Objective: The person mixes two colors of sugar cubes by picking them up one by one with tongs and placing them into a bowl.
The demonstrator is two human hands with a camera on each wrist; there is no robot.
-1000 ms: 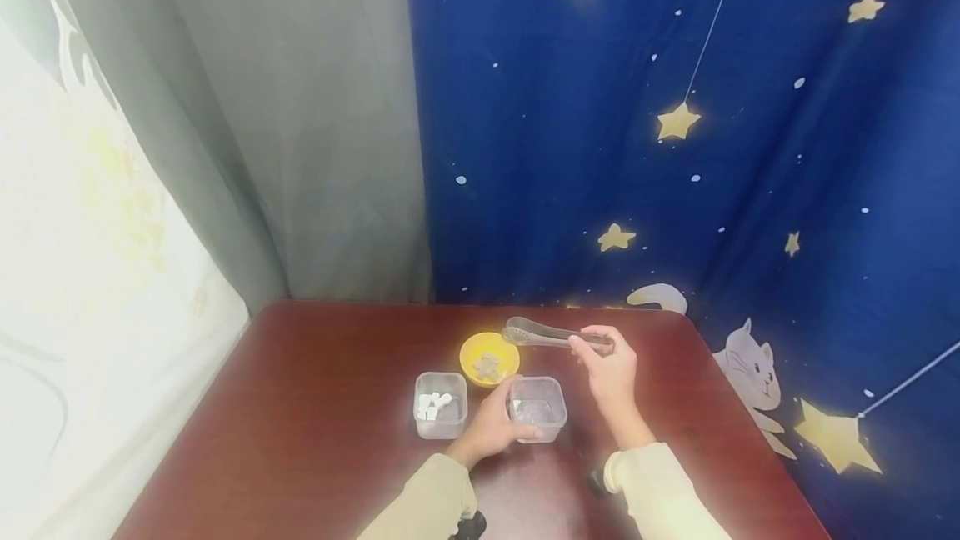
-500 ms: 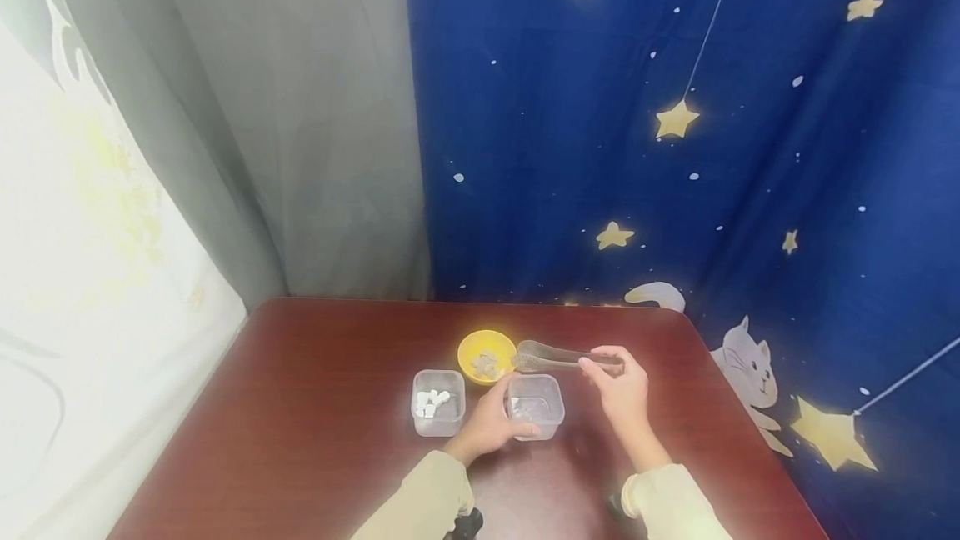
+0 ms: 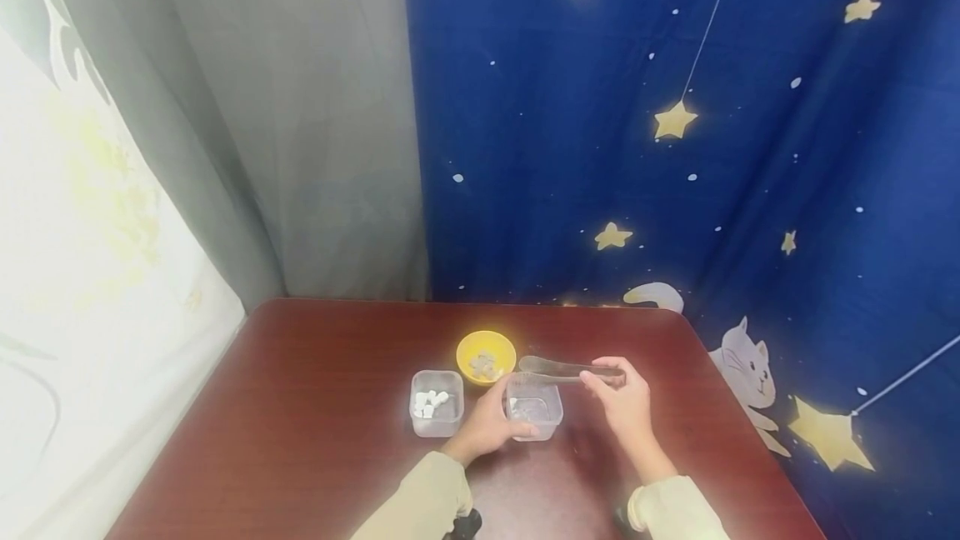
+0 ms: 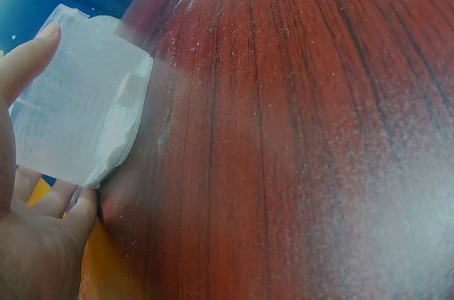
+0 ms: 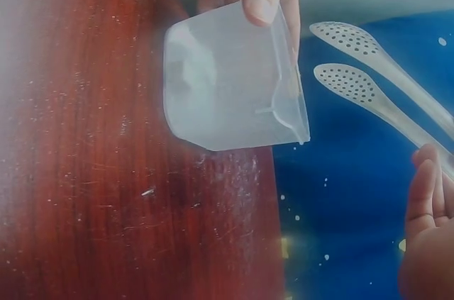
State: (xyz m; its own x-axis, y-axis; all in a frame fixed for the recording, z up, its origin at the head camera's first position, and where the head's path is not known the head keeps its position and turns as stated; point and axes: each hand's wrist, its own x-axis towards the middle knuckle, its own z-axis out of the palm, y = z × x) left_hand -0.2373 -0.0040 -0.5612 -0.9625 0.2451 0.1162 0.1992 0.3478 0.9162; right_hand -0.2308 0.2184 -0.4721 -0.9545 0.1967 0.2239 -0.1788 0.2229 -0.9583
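Note:
My left hand (image 3: pixel 483 423) holds a clear square plastic container (image 3: pixel 550 417) by its side, thumb at the front and fingers behind. A whitish piece shows through the wall of this container (image 4: pixel 78 101) in the left wrist view. My right hand (image 3: pixel 624 402) pinches a pair of tongs (image 3: pixel 564 373) by the handle end, pointing left over the container's far rim. In the right wrist view the perforated heads of the tongs (image 5: pixel 390 112) stand apart, with nothing visible between them. Beyond my left hand sits a yellow bowl (image 3: pixel 463 350) with greyish pieces inside.
A second clear container (image 3: pixel 437 431) with several white pieces stands left of my left hand. All of it rests on a dark red wooden table (image 3: pixel 322 407). A blue star-patterned curtain (image 3: pixel 525 148) and a grey one (image 3: pixel 337 148) hang behind the table's far edge.
The tongs and right hand have moved right and nearer, from beside the yellow bowl to over the held container's far rim. My left hand keeps its hold on the container.

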